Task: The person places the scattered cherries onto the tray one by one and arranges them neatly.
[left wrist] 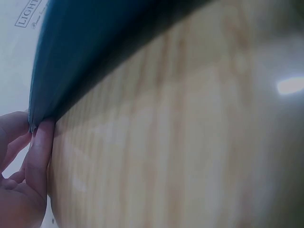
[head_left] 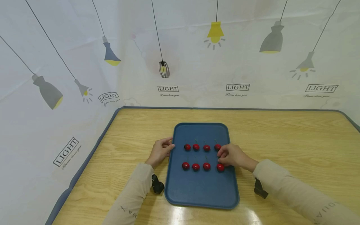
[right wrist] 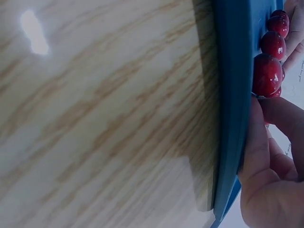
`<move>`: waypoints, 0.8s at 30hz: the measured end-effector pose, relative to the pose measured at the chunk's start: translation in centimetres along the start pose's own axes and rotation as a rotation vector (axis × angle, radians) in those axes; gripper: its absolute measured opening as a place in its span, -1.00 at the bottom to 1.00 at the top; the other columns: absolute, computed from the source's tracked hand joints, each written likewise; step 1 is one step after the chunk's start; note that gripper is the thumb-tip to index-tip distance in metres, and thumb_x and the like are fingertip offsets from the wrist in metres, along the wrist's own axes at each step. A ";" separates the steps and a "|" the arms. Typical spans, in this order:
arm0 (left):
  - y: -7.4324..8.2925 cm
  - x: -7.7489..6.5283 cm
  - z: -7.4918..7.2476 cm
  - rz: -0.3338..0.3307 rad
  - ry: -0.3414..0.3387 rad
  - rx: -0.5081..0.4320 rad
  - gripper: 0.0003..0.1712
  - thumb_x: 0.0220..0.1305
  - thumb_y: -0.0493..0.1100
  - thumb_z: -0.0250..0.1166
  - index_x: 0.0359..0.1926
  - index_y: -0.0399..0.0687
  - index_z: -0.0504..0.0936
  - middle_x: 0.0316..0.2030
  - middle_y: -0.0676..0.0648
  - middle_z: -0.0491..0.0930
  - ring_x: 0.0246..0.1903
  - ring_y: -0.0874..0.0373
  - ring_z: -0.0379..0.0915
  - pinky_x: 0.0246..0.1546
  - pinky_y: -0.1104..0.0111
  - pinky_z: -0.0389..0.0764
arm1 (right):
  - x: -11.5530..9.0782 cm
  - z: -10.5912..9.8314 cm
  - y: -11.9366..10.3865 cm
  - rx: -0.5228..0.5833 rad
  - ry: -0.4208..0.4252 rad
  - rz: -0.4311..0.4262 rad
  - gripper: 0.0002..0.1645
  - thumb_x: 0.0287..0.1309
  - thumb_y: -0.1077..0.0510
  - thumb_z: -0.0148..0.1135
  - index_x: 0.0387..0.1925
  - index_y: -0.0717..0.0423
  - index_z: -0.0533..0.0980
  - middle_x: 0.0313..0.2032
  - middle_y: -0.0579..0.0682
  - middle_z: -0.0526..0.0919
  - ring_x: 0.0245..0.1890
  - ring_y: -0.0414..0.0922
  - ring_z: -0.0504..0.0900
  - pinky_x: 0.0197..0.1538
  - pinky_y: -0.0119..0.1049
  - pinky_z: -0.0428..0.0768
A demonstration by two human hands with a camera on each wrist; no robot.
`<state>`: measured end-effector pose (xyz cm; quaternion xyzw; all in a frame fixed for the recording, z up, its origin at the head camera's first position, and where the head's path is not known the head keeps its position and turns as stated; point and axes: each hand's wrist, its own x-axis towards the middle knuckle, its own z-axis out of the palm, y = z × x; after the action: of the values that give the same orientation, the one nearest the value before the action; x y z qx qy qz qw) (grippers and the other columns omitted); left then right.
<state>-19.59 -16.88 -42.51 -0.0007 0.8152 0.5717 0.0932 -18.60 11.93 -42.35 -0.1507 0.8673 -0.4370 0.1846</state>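
A blue tray (head_left: 201,193) lies on the wooden table. On it are several dark red cherries with thin green stems, in a far row and a near row. My left hand (head_left: 161,151) pinches the tray's left rim, its thumb and fingers meeting at the edge in the left wrist view. Over the tray's right side, my right hand (head_left: 232,155) brings thumb and forefinger together at the stem end of the near row's right cherry (head_left: 220,167). That cherry's stem is hidden by the fingers. Just beyond them sits the far row's right cherry (head_left: 217,147).
The wooden table (head_left: 295,140) has a dark blue edge band (head_left: 253,109). Behind and to the left hangs a white cloth (head_left: 194,68) printed with lamps. A black wrist device (head_left: 157,185) is by the left sleeve, another (head_left: 261,189) by the right.
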 end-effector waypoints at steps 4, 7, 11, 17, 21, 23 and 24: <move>0.2 -0.1 0.0 -0.001 0.001 0.006 -0.51 0.19 -0.33 0.14 0.17 -0.31 0.33 -0.19 -0.29 0.43 -0.26 -0.04 0.42 -0.41 0.29 0.57 | 0.0 0.0 0.0 -0.002 0.004 -0.002 -0.85 -0.12 0.41 0.26 -0.41 0.39 0.49 -0.58 0.00 0.52 -0.60 -0.19 0.53 -0.51 -0.34 0.57; 0.3 -0.2 0.0 -0.009 0.001 0.008 -0.50 0.19 -0.33 0.14 0.17 -0.30 0.33 -0.19 -0.28 0.42 -0.26 -0.03 0.42 -0.40 0.30 0.57 | 0.0 0.0 0.0 -0.014 0.005 0.000 -0.85 -0.11 0.41 0.26 -0.40 0.39 0.50 -0.58 0.00 0.52 -0.60 -0.19 0.53 -0.51 -0.34 0.57; 0.1 0.0 0.0 -0.015 0.003 -0.001 -0.50 0.18 -0.33 0.15 0.17 -0.29 0.34 -0.20 -0.26 0.43 -0.27 -0.01 0.42 -0.41 0.30 0.57 | 0.1 0.1 0.1 -0.016 0.013 0.025 -0.85 -0.10 0.41 0.25 -0.39 0.38 0.50 -0.58 0.00 0.52 -0.60 -0.20 0.53 -0.51 -0.35 0.57; -2.0 1.3 0.0 -0.022 0.024 -0.013 -0.51 0.16 -0.29 0.19 0.15 -0.18 0.39 -0.23 -0.17 0.44 -0.33 0.11 0.43 -0.44 0.34 0.57 | 0.0 0.0 0.1 -0.008 0.020 0.011 -0.87 -0.09 0.40 0.24 -0.41 0.38 0.50 -0.57 0.01 0.52 -0.60 -0.19 0.54 -0.51 -0.35 0.57; -2.6 1.7 0.2 -0.031 0.039 0.003 -0.52 0.16 -0.26 0.20 0.14 -0.11 0.41 -0.23 -0.13 0.45 -0.33 0.14 0.42 -0.44 0.34 0.57 | 0.0 -0.1 0.2 -0.009 0.024 -0.007 -0.90 -0.06 0.39 0.22 -0.41 0.36 0.50 -0.57 0.00 0.52 -0.59 -0.16 0.56 -0.51 -0.34 0.57; -2.6 1.7 0.2 -0.037 0.038 0.001 -0.52 0.16 -0.26 0.20 0.15 -0.09 0.41 -0.23 -0.13 0.45 -0.33 0.15 0.42 -0.44 0.35 0.56 | 0.0 -0.3 0.2 -0.011 0.025 -0.014 -0.90 -0.03 0.37 0.21 -0.40 0.36 0.50 -0.56 0.00 0.53 -0.58 -0.16 0.56 -0.51 -0.34 0.57; -2.5 1.7 0.2 -0.037 0.037 0.002 -0.52 0.16 -0.25 0.20 0.15 -0.09 0.41 -0.23 -0.12 0.45 -0.33 0.15 0.42 -0.44 0.35 0.56 | -0.1 -0.4 0.2 -0.006 0.029 -0.012 -0.90 -0.02 0.36 0.20 -0.39 0.36 0.51 -0.55 0.00 0.53 -0.58 -0.15 0.57 -0.51 -0.34 0.57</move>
<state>-20.98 -17.43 -45.19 -0.0263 0.8171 0.5691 0.0884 -18.74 12.36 -42.29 -0.1502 0.8704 -0.4375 0.1688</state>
